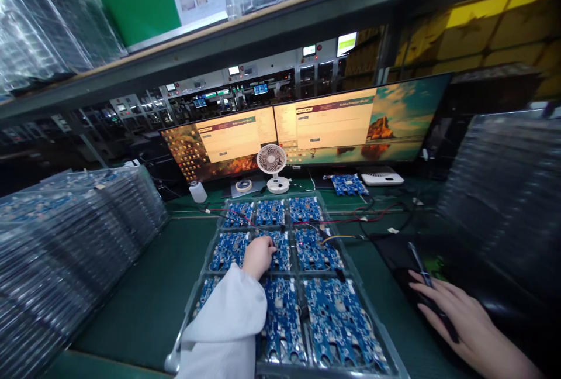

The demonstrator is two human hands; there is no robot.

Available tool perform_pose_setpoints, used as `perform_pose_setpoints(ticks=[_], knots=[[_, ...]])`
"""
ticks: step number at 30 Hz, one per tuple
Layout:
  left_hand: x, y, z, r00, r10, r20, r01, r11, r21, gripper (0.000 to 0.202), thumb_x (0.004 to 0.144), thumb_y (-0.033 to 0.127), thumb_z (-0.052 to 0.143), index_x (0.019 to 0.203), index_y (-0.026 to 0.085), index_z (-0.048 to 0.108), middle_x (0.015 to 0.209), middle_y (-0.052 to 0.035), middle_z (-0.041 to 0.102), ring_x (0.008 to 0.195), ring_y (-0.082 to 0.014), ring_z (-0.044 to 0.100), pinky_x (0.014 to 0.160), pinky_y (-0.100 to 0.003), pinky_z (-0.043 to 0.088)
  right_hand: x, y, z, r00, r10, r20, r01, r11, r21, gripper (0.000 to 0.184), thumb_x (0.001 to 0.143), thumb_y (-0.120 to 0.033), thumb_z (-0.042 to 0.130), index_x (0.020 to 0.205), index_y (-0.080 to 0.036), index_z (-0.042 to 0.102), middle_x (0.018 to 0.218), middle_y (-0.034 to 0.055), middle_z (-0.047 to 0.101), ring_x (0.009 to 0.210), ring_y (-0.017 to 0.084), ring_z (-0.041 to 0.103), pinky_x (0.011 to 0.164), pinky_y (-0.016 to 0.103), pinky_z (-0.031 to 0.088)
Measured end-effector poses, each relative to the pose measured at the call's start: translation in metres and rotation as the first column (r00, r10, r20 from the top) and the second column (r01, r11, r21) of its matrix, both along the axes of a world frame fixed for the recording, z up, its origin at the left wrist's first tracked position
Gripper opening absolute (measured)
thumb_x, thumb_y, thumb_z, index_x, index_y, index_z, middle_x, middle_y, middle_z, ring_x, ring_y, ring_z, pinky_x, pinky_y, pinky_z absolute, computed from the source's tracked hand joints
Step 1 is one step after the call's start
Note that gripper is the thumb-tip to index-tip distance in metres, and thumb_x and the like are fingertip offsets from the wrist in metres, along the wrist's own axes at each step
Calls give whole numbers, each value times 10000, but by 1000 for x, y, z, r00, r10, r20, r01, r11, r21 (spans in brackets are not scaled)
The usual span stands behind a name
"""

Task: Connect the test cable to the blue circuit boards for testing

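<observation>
My left hand (259, 255), in a white sleeve, rests over the middle blue circuit board (281, 253) of a clear plastic tray (205, 265). Its fingers are curled and pinched at the board's surface; what they grip is hidden or too small to make out. More circuit boards (339, 320) fill the tray's other compartments. Thin wires cross the boards, and a yellow lead (344, 237) runs to the one on the right. At the right, my right hand (460, 314) has a pen (419, 263) between its fingers and lies over a dark rounded object (447, 326), seemingly a computer mouse.
Stacked clear trays stand left (83, 250) and right (495, 174). Behind the boards are a small white fan (272, 159), two monitors (337, 127), a tape roll (243, 185), a white bottle (198, 192) and another circuit board (348, 184). A shelf (245, 31) crosses overhead.
</observation>
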State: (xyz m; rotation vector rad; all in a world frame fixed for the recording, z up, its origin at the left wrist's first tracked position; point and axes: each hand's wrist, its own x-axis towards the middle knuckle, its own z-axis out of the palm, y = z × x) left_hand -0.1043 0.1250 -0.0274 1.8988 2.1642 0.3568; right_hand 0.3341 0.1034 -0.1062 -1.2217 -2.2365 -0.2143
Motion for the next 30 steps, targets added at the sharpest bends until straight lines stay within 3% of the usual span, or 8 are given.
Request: perform_pose_setpoints(ticks=[8,15,18,21,23,25,28,30], knots=[[2,1,0,1000,-3,23,3,1000,11,91,860,209,595,813,194,671,1009,-68,724,970,-191,659,853,-270,443,-1,0,4,1000,11,12,-11,999,44,421,932,-539,438,1152,-258,661,1240,67,650,1108,271,619,861,450,565],[0,-4,2,998,6,64,-8,999,32,87,830,189,629,844,190,714,976,-62,748,939,-186,671,857,-268,456,0,1,4,996,-34,-76,33,999,-20,472,920,-582,426,1149,-245,664,1246,88,644,1134,282,601,907,478,548],[-8,-11,14,994,40,103,-44,998,37,131,841,237,636,922,174,716,969,-67,755,908,-179,680,848,-262,472,0,1,11,991,-41,-124,42,999,6,426,922,-545,442,1131,-244,661,1216,89,657,1114,279,609,905,468,554],[0,-26,35,980,81,182,-111,981,161,136,874,219,574,924,172,692,981,-70,733,916,-180,663,867,-276,479,-1,0,16,986,-59,-159,66,997,44,389,922,-517,456,1107,-244,662,1188,87,668,1090,270,620,901,439,562],[24,-41,43,966,15,260,-94,952,292,188,918,224,478,917,206,665,960,-57,712,915,-175,645,870,-289,486,1,2,14,986,-63,-155,75,994,78,361,918,-498,477,1114,-255,660,1182,76,670,1082,263,626,891,425,571],[65,-57,36,936,-131,327,23,949,314,245,942,271,403,919,255,647,975,-55,701,928,-178,637,878,-307,502,3,4,8,986,-69,-153,87,990,115,354,915,-495,487,1113,-265,669,1173,70,674,1074,261,632,877,422,578],[138,-83,-4,851,-428,304,369,900,233,289,929,350,384,986,343,667,1031,-99,690,1027,-232,627,931,-405,508,3,6,6,984,-81,-158,100,988,119,382,906,-510,488,1106,-261,698,1171,81,677,1082,263,638,876,410,579],[179,-99,-34,762,-554,336,540,829,142,254,900,389,430,935,439,676,986,-113,681,1032,-259,637,813,-452,536,-7,3,17,987,-77,-142,93,989,112,373,897,-502,504,1107,-270,706,1178,73,679,1085,260,641,867,396,584]])
